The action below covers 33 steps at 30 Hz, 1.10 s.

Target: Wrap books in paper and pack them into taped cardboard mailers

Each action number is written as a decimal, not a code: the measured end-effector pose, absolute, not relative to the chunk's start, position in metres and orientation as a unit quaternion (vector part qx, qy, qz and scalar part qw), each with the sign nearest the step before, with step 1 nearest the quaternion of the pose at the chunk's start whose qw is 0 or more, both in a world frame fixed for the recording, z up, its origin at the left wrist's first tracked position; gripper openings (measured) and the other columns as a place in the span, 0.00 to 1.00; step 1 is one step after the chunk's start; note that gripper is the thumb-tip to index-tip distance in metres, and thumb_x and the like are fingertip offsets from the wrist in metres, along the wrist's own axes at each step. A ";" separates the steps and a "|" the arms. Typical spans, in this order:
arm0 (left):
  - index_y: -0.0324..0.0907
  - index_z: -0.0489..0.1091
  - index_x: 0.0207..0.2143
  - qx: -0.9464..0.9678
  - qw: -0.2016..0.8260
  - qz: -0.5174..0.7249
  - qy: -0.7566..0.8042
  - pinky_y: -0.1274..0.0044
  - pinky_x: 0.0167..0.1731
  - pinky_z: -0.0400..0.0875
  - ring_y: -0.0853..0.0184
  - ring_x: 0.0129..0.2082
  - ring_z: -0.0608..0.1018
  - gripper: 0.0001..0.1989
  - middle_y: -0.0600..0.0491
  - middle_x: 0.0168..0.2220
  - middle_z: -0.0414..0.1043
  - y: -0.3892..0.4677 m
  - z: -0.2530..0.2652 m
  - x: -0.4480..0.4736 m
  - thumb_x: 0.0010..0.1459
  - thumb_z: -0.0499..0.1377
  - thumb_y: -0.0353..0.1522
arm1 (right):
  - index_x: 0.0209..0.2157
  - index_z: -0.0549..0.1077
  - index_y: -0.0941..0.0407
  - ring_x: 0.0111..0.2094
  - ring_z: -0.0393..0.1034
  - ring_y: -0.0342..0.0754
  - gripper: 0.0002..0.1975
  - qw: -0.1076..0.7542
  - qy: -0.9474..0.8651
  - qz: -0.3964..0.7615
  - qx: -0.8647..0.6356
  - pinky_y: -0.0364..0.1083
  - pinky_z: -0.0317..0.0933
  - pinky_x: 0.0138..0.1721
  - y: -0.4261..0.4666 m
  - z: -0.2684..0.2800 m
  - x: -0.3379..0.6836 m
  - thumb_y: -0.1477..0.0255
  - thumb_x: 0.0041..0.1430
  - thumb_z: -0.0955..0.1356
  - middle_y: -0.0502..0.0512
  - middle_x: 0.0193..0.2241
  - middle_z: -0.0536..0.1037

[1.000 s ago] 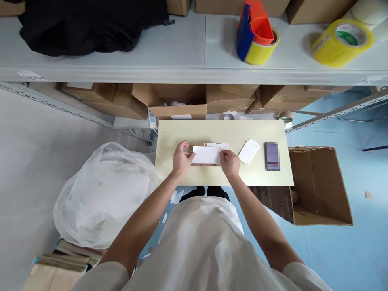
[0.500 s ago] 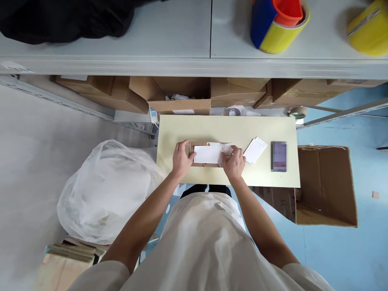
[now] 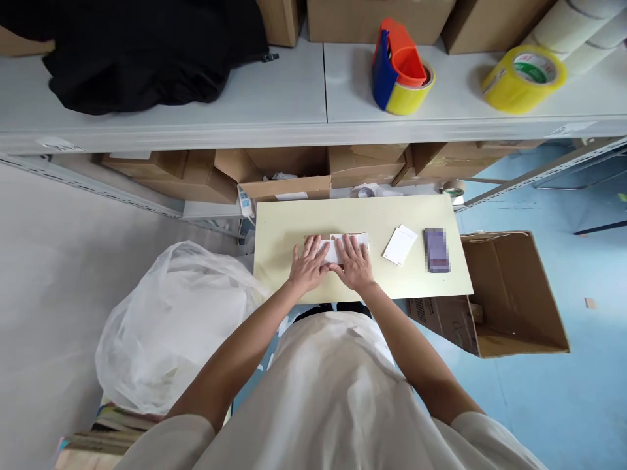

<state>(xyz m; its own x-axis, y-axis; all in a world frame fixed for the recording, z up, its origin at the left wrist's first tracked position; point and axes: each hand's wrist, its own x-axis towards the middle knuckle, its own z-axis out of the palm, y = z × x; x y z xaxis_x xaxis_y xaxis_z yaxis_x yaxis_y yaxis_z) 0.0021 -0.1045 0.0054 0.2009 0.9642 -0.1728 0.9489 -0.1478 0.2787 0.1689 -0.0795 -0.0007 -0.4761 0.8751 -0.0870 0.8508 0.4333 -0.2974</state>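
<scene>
A small brown cardboard box (image 3: 311, 237) lies on the pale yellow table (image 3: 274, 225), mostly covered by my hands. On its top is a white paper label (image 3: 334, 253). My left hand (image 3: 310, 266) lies flat over the left part of the box, fingers stretched out. Over the label's right part rests my right hand (image 3: 354, 262), also flat with fingers spread. The two thumbs meet near the front edge of the box. To the right, a small stack of white slips (image 3: 400, 245) sits apart from my hands, beside a purple, blurred rectangular thing (image 3: 436, 250).
Beyond the table, a grey shelf (image 3: 206, 130) holds a tape dispenser (image 3: 404, 68), a yellow tape roll (image 3: 524, 78) and black cloth (image 3: 157, 52). Cardboard boxes (image 3: 289, 187) stand beneath it. A white plastic bag (image 3: 176, 320) is at left, an open carton (image 3: 514, 294) at right.
Both hands have moved from gripping the ends of the box to lying flat on its top, closer together. The camera view has tilted upward, showing more of the shelf.
</scene>
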 end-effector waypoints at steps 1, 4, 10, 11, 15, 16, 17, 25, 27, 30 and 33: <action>0.50 0.47 0.65 0.747 0.161 0.028 0.644 0.49 0.59 0.41 0.52 0.67 0.45 0.29 0.48 0.68 0.38 -0.105 0.005 0.000 0.62 0.46 0.41 | 0.65 0.48 0.57 0.66 0.36 0.60 0.34 0.038 -0.829 0.145 -0.538 0.63 0.33 0.62 -0.080 -0.002 0.173 0.53 0.63 0.52 0.62 0.66 0.47; 0.50 0.48 0.65 0.706 0.157 0.048 0.689 0.48 0.58 0.40 0.49 0.67 0.42 0.29 0.46 0.68 0.34 -0.107 0.003 -0.003 0.62 0.47 0.40 | 0.65 0.48 0.51 0.66 0.32 0.64 0.32 0.044 -0.769 0.137 -0.622 0.69 0.32 0.59 -0.084 -0.004 0.188 0.54 0.63 0.54 0.59 0.67 0.42; 0.42 0.34 0.67 0.607 0.299 0.164 0.717 0.57 0.59 0.53 0.54 0.66 0.49 0.34 0.41 0.68 0.32 -0.115 -0.011 -0.034 0.63 0.43 0.43 | 0.66 0.37 0.55 0.66 0.36 0.61 0.37 0.155 -0.647 0.311 -0.679 0.64 0.46 0.59 -0.094 -0.010 0.217 0.52 0.62 0.53 0.63 0.67 0.39; 0.39 0.33 0.67 0.588 0.321 0.187 0.719 0.61 0.59 0.54 0.56 0.66 0.51 0.35 0.39 0.68 0.34 -0.115 -0.013 -0.040 0.63 0.43 0.43 | 0.66 0.36 0.57 0.66 0.40 0.60 0.39 0.179 -0.624 0.339 -0.681 0.62 0.47 0.59 -0.095 -0.009 0.224 0.51 0.61 0.53 0.66 0.67 0.41; 0.32 0.41 0.65 0.519 0.371 0.184 0.748 0.67 0.57 0.58 0.56 0.62 0.61 0.38 0.34 0.64 0.49 -0.110 -0.012 -0.050 0.61 0.48 0.45 | 0.66 0.39 0.57 0.55 0.64 0.56 0.42 0.213 -0.547 0.392 -0.709 0.55 0.57 0.55 -0.089 -0.006 0.247 0.48 0.59 0.54 0.69 0.63 0.55; 0.32 0.45 0.64 0.510 0.384 0.171 0.751 0.67 0.56 0.60 0.55 0.60 0.64 0.37 0.34 0.63 0.54 -0.108 -0.010 -0.048 0.60 0.50 0.45 | 0.66 0.40 0.56 0.51 0.68 0.55 0.41 0.206 -0.540 0.403 -0.709 0.54 0.60 0.52 -0.086 -0.006 0.248 0.48 0.59 0.54 0.68 0.61 0.60; 0.34 0.48 0.63 0.505 0.397 0.165 0.748 0.67 0.54 0.62 0.55 0.57 0.68 0.36 0.35 0.60 0.59 -0.107 -0.009 -0.044 0.59 0.51 0.45 | 0.66 0.43 0.56 0.48 0.71 0.54 0.40 0.197 -0.543 0.411 -0.705 0.54 0.62 0.49 -0.082 -0.006 0.247 0.48 0.60 0.55 0.68 0.58 0.64; 0.41 0.57 0.59 0.510 0.402 0.200 0.734 0.68 0.48 0.68 0.59 0.49 0.75 0.26 0.44 0.51 0.72 -0.113 -0.002 -0.023 0.59 0.53 0.36 | 0.60 0.59 0.56 0.38 0.74 0.54 0.27 0.142 -0.615 0.337 -0.699 0.52 0.67 0.39 -0.072 -0.007 0.216 0.59 0.64 0.56 0.63 0.45 0.76; 0.42 0.57 0.60 0.506 0.402 0.206 0.734 0.68 0.49 0.67 0.59 0.49 0.75 0.27 0.45 0.51 0.72 -0.117 0.003 -0.020 0.58 0.53 0.36 | 0.59 0.60 0.55 0.34 0.73 0.50 0.25 0.169 -0.604 0.371 -0.686 0.50 0.67 0.35 -0.078 -0.004 0.221 0.60 0.64 0.56 0.60 0.43 0.77; 0.43 0.57 0.60 0.506 0.399 0.227 0.730 0.69 0.50 0.67 0.60 0.49 0.74 0.28 0.46 0.52 0.71 -0.124 0.016 -0.009 0.58 0.54 0.37 | 0.60 0.58 0.52 0.30 0.70 0.46 0.26 0.238 -0.589 0.414 -0.652 0.48 0.68 0.33 -0.096 0.004 0.242 0.60 0.63 0.58 0.59 0.44 0.75; 0.41 0.56 0.61 0.522 0.393 0.254 0.713 0.69 0.51 0.66 0.60 0.51 0.72 0.29 0.43 0.55 0.66 -0.127 0.035 0.019 0.58 0.53 0.40 | 0.62 0.55 0.52 0.32 0.69 0.45 0.29 0.307 -0.555 0.439 -0.636 0.49 0.68 0.35 -0.123 0.017 0.276 0.59 0.61 0.59 0.60 0.46 0.70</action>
<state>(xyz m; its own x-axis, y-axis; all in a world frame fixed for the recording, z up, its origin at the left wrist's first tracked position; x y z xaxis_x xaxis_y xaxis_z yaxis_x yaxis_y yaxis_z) 0.0195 -0.1273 0.0347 -0.1463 0.9442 -0.2952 0.5461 0.3259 0.7717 0.2759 -0.1225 0.0171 -0.0019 0.9759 -0.2183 0.4369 -0.1955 -0.8780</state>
